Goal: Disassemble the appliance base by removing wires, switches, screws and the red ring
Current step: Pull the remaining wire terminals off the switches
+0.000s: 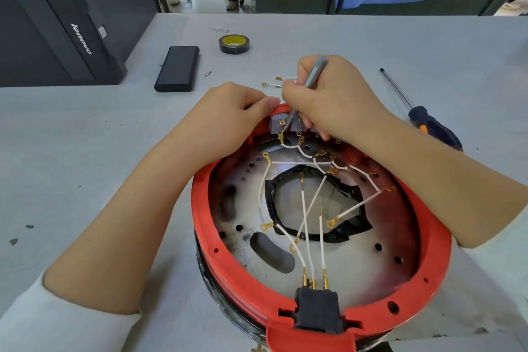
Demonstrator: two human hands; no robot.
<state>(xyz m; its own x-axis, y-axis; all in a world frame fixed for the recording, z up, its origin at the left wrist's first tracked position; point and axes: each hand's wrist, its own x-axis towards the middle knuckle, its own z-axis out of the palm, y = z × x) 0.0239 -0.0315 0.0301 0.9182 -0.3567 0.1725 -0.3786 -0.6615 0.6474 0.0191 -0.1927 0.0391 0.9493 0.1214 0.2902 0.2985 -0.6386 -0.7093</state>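
Observation:
The appliance base lies upside down in front of me, its red ring (205, 217) around a scorched metal plate (357, 266). White wires (305, 220) with gold terminals cross the plate and run into a black socket (318, 308) at the near edge. At the far rim sit grey switches (276, 125). My left hand (228, 120) grips the ring's far rim beside the switches. My right hand (331, 100) holds a thin grey tool (313, 74) like a pen, its tip down among the switch terminals.
Loose white wires (278, 81) lie behind my hands. A black-handled screwdriver (423, 117) rests at the right. A black tape roll (234, 43), a black box (177, 68) and a small bit (207, 73) sit farther back; a computer case (57, 28) stands at the far left.

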